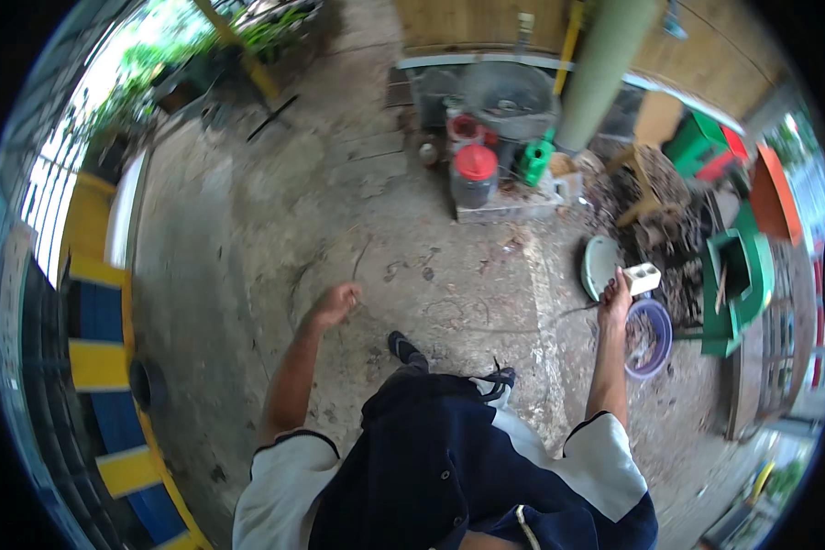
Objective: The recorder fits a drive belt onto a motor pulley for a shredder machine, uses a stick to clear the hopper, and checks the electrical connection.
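Note:
My right hand [615, 303] is closed on a cream extension socket [644, 278] with dark openings in its end. A thin dark cord [573, 313] runs from that hand leftward across in front of me, low against the concrete. My left hand [337, 302] is closed, thumb and fingers together, and a thin dark length of cord sticks up from it. Where the cord passes between the hands it is faint and partly lost against the floor. Below the right hand is a purple basin [666, 341] holding pale scraps; a pale green round tub [599, 266] lies beside it.
Ahead stand a red-lidded bucket [475, 174], a green watering can [534, 160] and a big grey basin [486, 103] near a pillar [605, 78]. Green bins [747, 284] and dry litter are at the right. A yellow and blue slatted structure [101, 365] lines the left.

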The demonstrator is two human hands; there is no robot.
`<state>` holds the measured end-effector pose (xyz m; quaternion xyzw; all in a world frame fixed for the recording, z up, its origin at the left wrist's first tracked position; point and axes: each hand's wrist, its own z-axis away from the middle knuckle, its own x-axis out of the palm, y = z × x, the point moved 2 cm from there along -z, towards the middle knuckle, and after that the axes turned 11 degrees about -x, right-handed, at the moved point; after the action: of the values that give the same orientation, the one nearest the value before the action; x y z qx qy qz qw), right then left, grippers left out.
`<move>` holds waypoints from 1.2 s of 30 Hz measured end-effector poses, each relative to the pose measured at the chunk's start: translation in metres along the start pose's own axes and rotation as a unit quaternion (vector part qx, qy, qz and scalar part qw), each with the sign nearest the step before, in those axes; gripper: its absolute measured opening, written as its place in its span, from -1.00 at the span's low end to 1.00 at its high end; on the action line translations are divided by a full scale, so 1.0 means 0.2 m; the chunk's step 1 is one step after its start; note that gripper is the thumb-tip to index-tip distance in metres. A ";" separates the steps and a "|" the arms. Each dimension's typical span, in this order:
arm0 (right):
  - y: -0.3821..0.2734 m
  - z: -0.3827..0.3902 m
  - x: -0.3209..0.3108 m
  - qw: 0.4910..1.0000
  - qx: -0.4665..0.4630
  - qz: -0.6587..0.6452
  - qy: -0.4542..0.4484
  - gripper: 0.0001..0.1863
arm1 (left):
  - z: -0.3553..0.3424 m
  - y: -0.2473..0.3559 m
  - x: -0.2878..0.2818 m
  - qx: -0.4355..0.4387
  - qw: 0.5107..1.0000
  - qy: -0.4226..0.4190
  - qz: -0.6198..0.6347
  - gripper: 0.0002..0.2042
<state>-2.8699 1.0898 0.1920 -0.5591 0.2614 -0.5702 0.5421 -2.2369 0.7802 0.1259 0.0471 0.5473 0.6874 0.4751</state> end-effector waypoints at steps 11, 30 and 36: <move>0.93 1.11 2.09 0.934 0.116 0.029 -0.336 -0.78 | 0.85 -0.14 -1.87 -0.010 0.484 0.873 0.066 -0.63; 1.74 0.96 3.18 0.899 0.175 0.150 -0.372 -0.79 | 0.78 -1.66 -1.29 -0.360 0.350 0.626 0.597 -0.49; 1.88 0.72 3.86 0.904 0.175 0.114 -0.372 -0.81 | -0.11 -1.56 -2.31 -0.284 0.485 0.562 0.606 -0.55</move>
<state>-2.4498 0.3272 0.1603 -0.5931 -0.0010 -0.2913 0.7506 -1.8114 0.4241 0.0787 -0.1668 0.3084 0.8037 -0.4807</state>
